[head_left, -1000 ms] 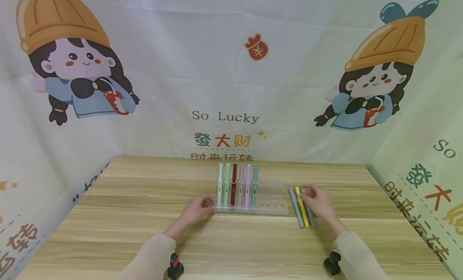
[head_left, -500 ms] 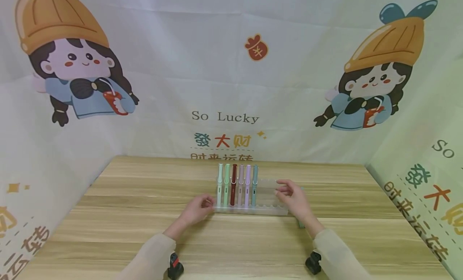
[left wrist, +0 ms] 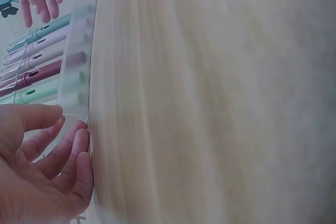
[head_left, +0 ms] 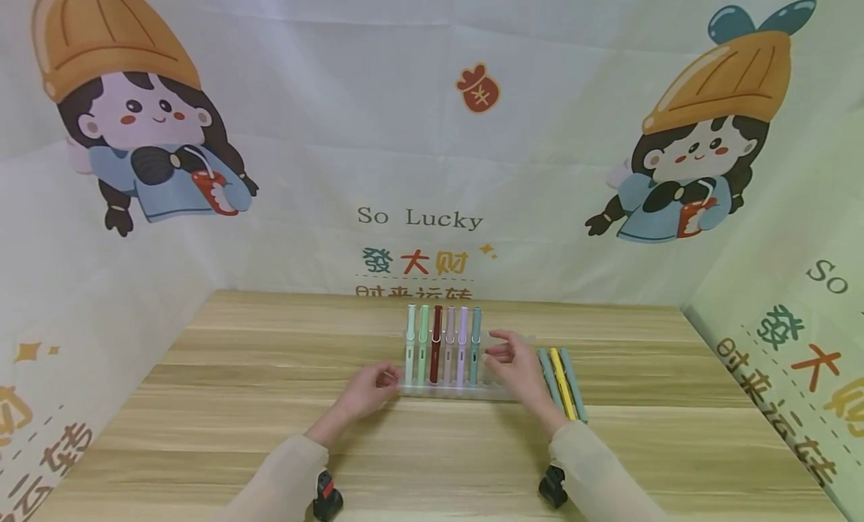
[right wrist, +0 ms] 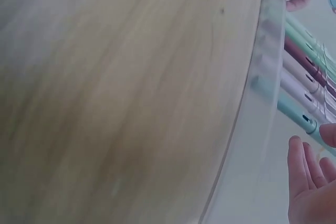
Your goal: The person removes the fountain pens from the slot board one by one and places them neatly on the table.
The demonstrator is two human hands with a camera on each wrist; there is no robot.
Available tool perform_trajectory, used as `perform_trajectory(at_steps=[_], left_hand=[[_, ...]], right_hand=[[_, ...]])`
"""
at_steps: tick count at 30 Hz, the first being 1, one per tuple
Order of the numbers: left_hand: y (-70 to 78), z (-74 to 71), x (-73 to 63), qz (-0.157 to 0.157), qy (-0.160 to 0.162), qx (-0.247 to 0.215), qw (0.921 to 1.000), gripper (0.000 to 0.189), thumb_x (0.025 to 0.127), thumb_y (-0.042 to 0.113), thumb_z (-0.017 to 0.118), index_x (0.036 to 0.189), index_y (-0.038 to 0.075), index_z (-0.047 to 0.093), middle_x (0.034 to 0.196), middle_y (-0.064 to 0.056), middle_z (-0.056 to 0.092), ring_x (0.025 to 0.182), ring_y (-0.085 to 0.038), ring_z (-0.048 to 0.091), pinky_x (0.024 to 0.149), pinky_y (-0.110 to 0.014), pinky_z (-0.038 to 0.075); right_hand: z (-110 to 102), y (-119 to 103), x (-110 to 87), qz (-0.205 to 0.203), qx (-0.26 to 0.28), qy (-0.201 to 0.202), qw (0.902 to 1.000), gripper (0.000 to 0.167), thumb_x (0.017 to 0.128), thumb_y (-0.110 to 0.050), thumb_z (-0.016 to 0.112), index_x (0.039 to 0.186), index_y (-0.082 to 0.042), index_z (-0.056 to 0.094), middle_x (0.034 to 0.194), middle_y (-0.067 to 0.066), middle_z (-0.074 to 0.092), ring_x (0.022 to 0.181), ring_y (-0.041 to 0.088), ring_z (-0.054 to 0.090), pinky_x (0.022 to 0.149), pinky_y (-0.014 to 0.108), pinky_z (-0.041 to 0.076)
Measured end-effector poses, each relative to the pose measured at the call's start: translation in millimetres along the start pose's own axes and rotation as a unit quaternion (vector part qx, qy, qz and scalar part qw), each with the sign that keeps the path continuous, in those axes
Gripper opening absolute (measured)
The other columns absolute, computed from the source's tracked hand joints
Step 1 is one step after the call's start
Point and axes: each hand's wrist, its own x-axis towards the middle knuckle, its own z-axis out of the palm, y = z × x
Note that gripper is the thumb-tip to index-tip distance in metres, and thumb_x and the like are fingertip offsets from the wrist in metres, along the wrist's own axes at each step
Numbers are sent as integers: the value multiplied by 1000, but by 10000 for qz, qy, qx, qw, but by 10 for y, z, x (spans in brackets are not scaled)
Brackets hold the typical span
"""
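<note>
A clear pen rack (head_left: 472, 393) stands on the table with several capped pens upright in its left part: mint, light green, dark red (head_left: 436, 346), mauve, lilac and teal (head_left: 475, 346). At the rack's left end, my left hand (head_left: 370, 389) holds the corner between curled fingers and thumb, seen close in the left wrist view. My right hand (head_left: 518, 368) is over the rack's right part, just right of the teal pen, fingers extended and nothing between them. Beside the rack on the right lie a yellow pen (head_left: 563, 379) and two blue-grey pens (head_left: 574, 383).
The wooden table (head_left: 432, 462) reaches back to a printed cloth (head_left: 304, 169) that hangs behind and at both sides. Dark wrist cameras sit under both sleeves.
My right hand has moved left from the loose pens to the rack, beside the teal pen. The three loose pens remain on the table. My left hand stays at the rack's left end.
</note>
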Motion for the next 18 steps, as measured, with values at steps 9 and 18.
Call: perform_trajectory(at_steps=[9, 18], left_hand=[[17, -7, -9, -53, 1, 37, 10000, 15, 77, -1, 61, 92, -2, 58, 83, -6, 59, 79, -22, 56, 70, -33, 47], [19, -1, -9, -56, 0, 31, 10000, 15, 77, -1, 60, 92, -2, 58, 83, -7, 59, 80, -23, 56, 71, -34, 47]], right_hand=[[119, -8, 36, 258, 255, -137, 9992, 48, 78, 1, 61, 122, 2, 42, 93, 18, 59, 82, 29, 59, 69, 34, 50], [195, 8, 55, 284, 137, -193, 9993, 55, 75, 4, 62, 125, 0, 40, 92, 17, 58, 81, 27, 60, 68, 32, 50]])
